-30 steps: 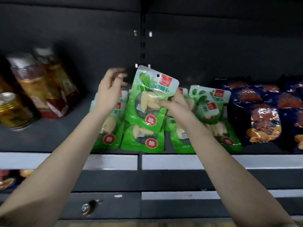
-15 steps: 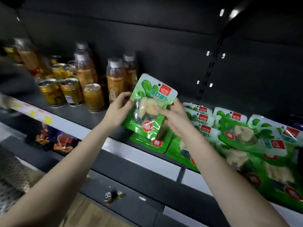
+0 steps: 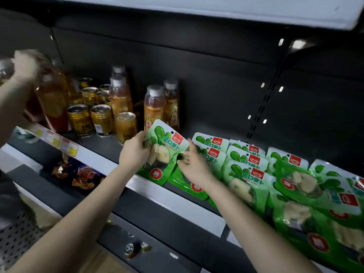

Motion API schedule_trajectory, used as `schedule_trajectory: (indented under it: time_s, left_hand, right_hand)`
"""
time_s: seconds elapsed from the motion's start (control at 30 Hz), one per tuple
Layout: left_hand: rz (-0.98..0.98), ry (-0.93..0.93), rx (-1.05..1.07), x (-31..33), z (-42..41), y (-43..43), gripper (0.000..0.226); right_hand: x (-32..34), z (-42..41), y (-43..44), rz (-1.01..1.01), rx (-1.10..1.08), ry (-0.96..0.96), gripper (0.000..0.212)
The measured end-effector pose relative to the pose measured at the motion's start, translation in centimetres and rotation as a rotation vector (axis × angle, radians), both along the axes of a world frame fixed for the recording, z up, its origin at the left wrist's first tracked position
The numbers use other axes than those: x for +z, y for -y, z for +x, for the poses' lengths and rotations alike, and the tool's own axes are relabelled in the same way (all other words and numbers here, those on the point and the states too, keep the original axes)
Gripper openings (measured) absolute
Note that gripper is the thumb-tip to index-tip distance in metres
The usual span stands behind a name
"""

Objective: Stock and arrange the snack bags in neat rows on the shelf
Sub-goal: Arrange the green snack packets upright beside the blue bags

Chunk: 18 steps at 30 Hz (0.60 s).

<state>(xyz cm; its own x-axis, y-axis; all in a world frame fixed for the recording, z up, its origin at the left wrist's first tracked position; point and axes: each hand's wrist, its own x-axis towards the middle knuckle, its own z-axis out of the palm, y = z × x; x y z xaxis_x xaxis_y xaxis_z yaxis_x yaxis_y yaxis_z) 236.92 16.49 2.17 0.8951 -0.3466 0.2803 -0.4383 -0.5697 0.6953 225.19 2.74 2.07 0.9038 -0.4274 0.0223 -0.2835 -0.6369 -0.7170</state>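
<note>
Near: holds one green snack bag (image 3: 166,152) in both hands, tilted, just over the front of the shelf (image 3: 177,198). Left hand (image 3: 136,152) curled round its left edge. Right hand (image 3: 194,164) pinching its right edge, fingers bent. Hides part of a bag lying under it. Just to the right, more green bags (image 3: 248,160) lying in rows, the nearest cut off. Farther back, gold cans (image 3: 102,119) and bottles (image 3: 154,107). Far left, a blurry hand (image 3: 25,66), maybe on a bottle.
</note>
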Motion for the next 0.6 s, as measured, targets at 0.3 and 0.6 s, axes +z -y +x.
schedule_trajectory:
  time_s: [0.3,0.6]
  left_hand:
    - [0.031,-0.065,-0.033,-0.6,-0.3,0.8,0.027]
    - [0.026,-0.119,-0.06,-1.0,-0.1,1.0,0.024]
  right_hand:
    - [0.7,-0.8,1.1,0.095,0.018,-0.021,0.075]
    - [1.0,-1.6,0.7,0.208,-0.022,0.034,0.066]
